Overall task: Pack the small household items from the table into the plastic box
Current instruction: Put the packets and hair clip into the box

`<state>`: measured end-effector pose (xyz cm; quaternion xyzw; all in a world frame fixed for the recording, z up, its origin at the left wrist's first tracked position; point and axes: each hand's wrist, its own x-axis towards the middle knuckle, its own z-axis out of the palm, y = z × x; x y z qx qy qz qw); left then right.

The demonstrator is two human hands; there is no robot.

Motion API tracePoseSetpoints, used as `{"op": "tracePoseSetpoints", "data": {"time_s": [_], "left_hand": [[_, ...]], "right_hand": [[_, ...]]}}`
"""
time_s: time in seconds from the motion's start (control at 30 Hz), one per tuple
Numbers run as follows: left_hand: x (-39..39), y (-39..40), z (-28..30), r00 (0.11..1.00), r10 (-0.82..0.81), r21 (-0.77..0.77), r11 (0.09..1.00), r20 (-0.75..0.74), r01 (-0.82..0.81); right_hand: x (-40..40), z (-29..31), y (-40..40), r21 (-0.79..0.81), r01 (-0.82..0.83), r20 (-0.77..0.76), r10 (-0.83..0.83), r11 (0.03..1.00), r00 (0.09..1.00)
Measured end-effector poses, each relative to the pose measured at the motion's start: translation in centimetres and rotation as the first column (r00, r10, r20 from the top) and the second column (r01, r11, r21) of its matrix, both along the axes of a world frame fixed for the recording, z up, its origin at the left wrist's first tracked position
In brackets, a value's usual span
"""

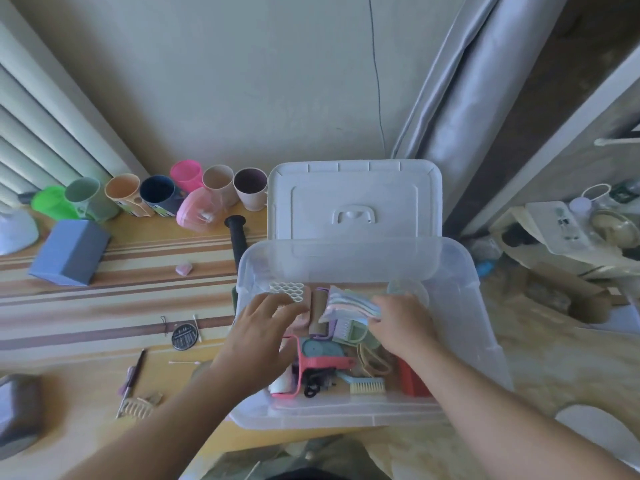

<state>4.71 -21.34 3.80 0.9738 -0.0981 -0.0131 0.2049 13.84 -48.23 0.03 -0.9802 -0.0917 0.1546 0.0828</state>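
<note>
A clear plastic box (485, 327) stands at the table's right end, its white lid (353, 199) propped open behind it. Inside lie a pink-framed lint roller (301, 368), a teal brush (363, 384), a red block (412, 379) and several other small items. My right hand (398, 327) is inside the box, gripping a stack of pastel cloths (349, 304). My left hand (263, 334) reaches over the box's left wall, its fingers on a white lattice piece (289, 291). Whether the fingers close around that piece is unclear.
On the striped table stand several cups (166, 194) along the wall, a pink container (197, 209), a blue box (69, 252) and a black handle (239, 237). Nearer lie a round needle tin (185, 336), a pen (133, 374), a hair claw (138, 405) and cotton swabs (183, 362).
</note>
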Motion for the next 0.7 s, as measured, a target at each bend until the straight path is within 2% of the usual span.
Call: {"op": "tracePoseSetpoints", "data": {"time_s": [0.13,0.2,0.33,0.4,0.5,0.6,0.63,0.7], "left_hand": [[-2.1,1.7,-0.2,1.000,-0.016,0.117,0.993,-0.003,0.016],[-3.1,2.0,-0.6,0.998,-0.054,0.142,0.989,0.013,0.052],[-4.6,1.7,-1.5,0.995,-0.097,0.162,0.982,0.008,0.095],[-4.7,1.5,-1.4,0.997,-0.077,0.163,0.984,-0.003,0.076],[-4.4,1.6,-1.0,0.998,-0.058,0.147,0.987,-0.031,0.062],[-4.3,2.5,-0.6,0.999,-0.043,0.062,0.997,-0.032,0.045],[-4.3,3.0,-0.5,0.999,-0.039,0.031,0.999,-0.024,0.040],[-4.3,4.6,-0.5,1.000,-0.027,-0.046,0.999,0.009,0.027]], "right_hand": [[2.2,-2.7,2.6,-0.043,-0.114,0.075,0.117,0.993,0.990],[2.5,-3.9,3.3,-0.054,-0.152,0.068,0.155,0.987,0.986],[1.5,-5.2,3.9,-0.051,-0.256,0.157,0.261,0.965,0.953],[0.5,-5.5,4.2,-0.075,-0.230,0.092,0.236,0.970,0.967],[0.2,-6.1,4.1,-0.142,-0.209,-0.082,0.199,0.968,0.977],[0.9,-5.8,4.0,-0.137,-0.215,-0.221,0.181,0.967,0.958],[1.1,-5.1,4.4,-0.127,-0.193,-0.223,0.162,0.973,0.961],[1.1,-3.4,5.9,-0.068,-0.114,-0.091,0.108,0.991,0.990]]}}
